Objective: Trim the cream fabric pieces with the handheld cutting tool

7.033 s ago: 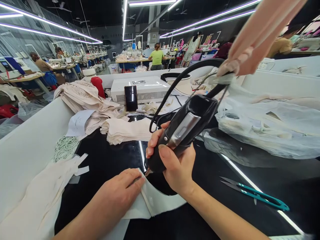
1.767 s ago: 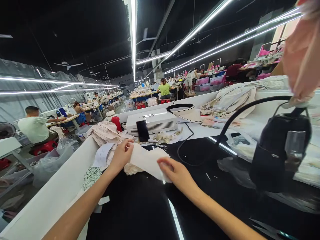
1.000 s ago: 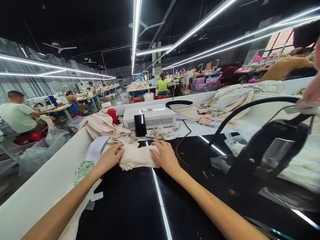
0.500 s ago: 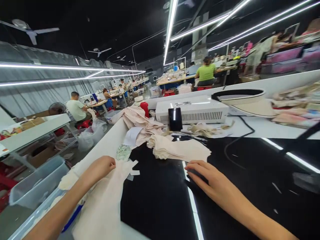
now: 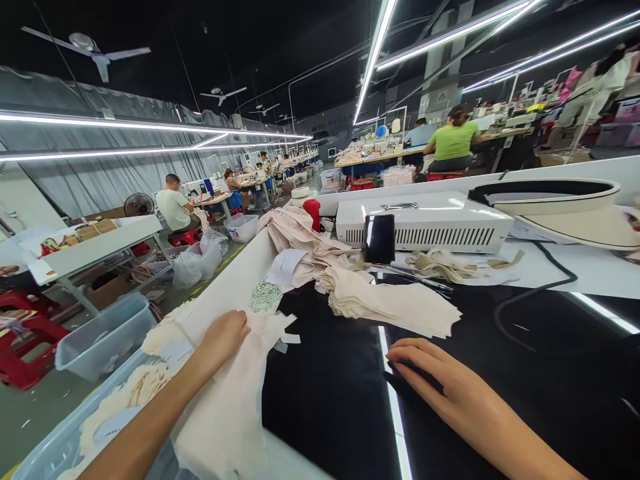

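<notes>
My left hand [image 5: 227,337] is closed with curled fingers at the upper edge of a cream fabric piece [image 5: 225,407], which drapes over the table's left side. The fingertips are partly hidden. White paper tabs [image 5: 289,327] stick out at the fabric's right edge. My right hand [image 5: 440,377] is low over the glossy black tabletop [image 5: 330,387], its fingers stretched forward and nothing seen in them. Beyond it lies a stack of cut cream fabric pieces [image 5: 395,303]. A bundle of pale green cord or bands [image 5: 266,297] rests past my left hand.
A white vented box [image 5: 425,223] stands at the back, with a dark phone-like slab [image 5: 380,239] before it. Right of it sits a visor [image 5: 555,207], near a black cable [image 5: 555,263]. Blue bins [image 5: 107,340] are at left. Co-workers [image 5: 453,140] sit farther off.
My view has swung left, so the scene sits farther right in the picture. Both hands stay in nearly the same places relative to the fabric and the black tabletop.
</notes>
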A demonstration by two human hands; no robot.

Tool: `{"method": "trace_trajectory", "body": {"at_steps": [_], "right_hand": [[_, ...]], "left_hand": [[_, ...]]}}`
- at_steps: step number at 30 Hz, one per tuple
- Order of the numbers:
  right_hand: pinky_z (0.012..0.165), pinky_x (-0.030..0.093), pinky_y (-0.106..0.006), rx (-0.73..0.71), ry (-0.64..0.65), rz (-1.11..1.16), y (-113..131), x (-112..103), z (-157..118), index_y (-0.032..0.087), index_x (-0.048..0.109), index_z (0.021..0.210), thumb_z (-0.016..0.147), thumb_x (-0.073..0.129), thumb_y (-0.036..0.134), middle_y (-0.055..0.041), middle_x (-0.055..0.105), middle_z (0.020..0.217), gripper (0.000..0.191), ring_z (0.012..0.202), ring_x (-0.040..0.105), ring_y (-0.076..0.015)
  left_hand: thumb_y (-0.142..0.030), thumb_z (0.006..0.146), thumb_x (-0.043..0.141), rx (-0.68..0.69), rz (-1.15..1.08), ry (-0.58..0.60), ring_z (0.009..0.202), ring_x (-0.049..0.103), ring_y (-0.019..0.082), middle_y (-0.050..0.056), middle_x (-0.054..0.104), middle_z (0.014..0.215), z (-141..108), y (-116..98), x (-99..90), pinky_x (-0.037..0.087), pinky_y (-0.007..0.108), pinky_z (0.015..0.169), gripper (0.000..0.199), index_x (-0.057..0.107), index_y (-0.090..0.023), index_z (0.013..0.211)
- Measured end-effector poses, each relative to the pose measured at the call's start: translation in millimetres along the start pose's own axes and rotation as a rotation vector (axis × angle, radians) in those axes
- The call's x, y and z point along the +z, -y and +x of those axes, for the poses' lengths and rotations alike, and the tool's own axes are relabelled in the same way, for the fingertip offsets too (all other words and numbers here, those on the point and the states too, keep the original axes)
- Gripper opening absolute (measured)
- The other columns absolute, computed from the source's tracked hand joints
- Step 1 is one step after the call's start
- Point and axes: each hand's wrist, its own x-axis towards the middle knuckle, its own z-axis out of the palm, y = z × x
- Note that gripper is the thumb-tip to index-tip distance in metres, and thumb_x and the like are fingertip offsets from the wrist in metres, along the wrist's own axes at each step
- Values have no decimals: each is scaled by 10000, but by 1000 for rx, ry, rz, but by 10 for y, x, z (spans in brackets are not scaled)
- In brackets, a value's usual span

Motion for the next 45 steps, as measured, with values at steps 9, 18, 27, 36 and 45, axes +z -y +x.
{"method": "trace_trajectory", "body": {"at_steps": [9,18,27,36,45], "right_hand": [[866,627,-388,11,33,62,90,72,-39,293,750,947,988,536,445,-71,750,1066,266,930,750,-260],[921,554,-436,367,160,398,673,139,-22,246,696,1165,874,604,573,-101,734,1143,447,1013,687,-292],[664,430,-290,415,198,729,917,157,-28,167,674,848,794,682,742,-12,598,769,578,728,514,-174],[399,262,-218,509,233,815,825,8,-212,175,664,825,761,668,828,81,402,555,656,426,304,-59],[389,111,-201,630,234,882,853,-134,-263,224,617,1119,735,814,669,81,522,656,620,443,272,-39]], "left_hand": [[-358,1033,642,80,31,-121,974,687,213,79,676,1166,-58,-13,-14,596,410,853,264,649,-159,1206],[-256,1076,375,495,-63,-408,910,633,215,25,645,972,-431,-408,-170,485,339,774,218,569,-230,979],[-151,998,456,865,-562,-308,977,640,202,31,685,1065,-625,-1205,21,487,324,859,129,559,-226,980],[-690,946,568,564,-1278,463,732,521,133,-10,579,824,-480,-1425,143,403,250,678,518,597,-175,993],[-788,772,705,469,-1320,504,611,451,102,-18,575,735,-500,-1591,112,325,224,561,644,607,-163,893]]}}
